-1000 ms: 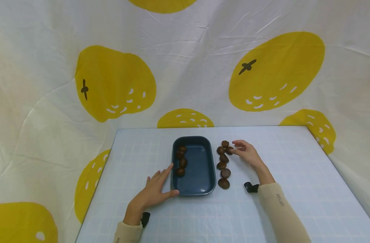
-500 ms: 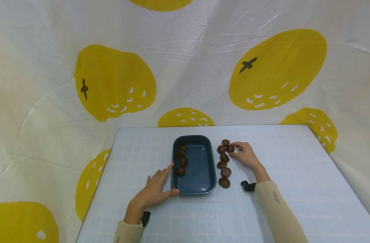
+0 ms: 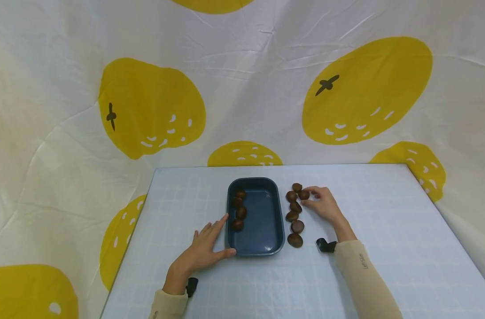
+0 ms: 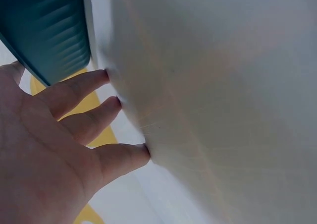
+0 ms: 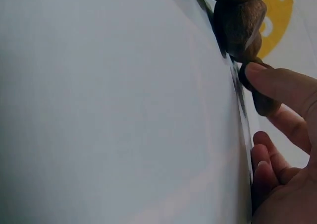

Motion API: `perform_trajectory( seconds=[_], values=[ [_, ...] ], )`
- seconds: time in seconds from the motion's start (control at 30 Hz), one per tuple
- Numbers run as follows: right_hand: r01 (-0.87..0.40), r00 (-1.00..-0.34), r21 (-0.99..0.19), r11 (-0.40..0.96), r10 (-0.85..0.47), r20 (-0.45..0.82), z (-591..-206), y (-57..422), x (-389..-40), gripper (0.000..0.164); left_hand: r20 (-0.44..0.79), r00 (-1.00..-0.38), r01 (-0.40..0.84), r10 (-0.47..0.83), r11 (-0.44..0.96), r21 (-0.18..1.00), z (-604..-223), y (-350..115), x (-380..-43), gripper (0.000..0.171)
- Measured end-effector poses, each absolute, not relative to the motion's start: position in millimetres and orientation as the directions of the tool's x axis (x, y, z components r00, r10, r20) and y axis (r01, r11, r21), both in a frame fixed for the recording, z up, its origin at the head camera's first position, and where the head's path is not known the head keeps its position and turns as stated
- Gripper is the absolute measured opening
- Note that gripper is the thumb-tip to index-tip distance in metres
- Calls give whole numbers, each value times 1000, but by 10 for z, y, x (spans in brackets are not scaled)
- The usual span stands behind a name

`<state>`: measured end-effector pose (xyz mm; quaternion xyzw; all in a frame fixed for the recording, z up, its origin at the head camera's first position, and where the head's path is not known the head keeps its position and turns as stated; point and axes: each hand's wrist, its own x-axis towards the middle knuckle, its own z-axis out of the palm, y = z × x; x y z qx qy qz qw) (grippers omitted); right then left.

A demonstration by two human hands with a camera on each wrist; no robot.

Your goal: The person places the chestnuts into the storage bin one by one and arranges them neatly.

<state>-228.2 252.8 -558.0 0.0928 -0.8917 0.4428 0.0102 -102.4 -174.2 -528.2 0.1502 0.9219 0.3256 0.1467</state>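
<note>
A dark blue rectangular tray (image 3: 264, 226) holds several brown chestnuts (image 3: 241, 212) along its left side. Just right of it, more chestnuts (image 3: 295, 240) lie in a rough column on the table. My right hand (image 3: 324, 206) pinches one chestnut (image 3: 304, 195) near the far end of that column, beside its neighbours. The right wrist view shows this chestnut (image 5: 266, 103) between thumb and forefinger, the other fingers curled low by the cloth. My left hand (image 3: 202, 250) is spread at the tray's left near corner, forefinger and thumb at the rim; its other fingertips (image 4: 113, 103) rest on the cloth.
A pale checked cloth (image 3: 386, 212) covers the table. Behind it hangs a white curtain (image 3: 250, 88) printed with big yellow fruit. Black wrist cameras (image 3: 326, 245) stick out beside both cuffs.
My right hand has come in slightly and its thumb and forefinger have closed round the outer chestnut. My left hand and the tray stay as they were.
</note>
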Motion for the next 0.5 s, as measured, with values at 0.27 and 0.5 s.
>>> perform_trajectory(
  seconds=[0.27,0.5],
  values=[
    [-38,-989,-864,502,-145,-41,-5354,2493,-2189,43,-177,-910,179,375,740,649,-5264,-1743,-1021,100],
    [-149,-970,-889,434,-237,47,-5114,2269,-2142,42,-183,-908,178,376,743,645,-5271,-1742,-1017,99]
  ],
)
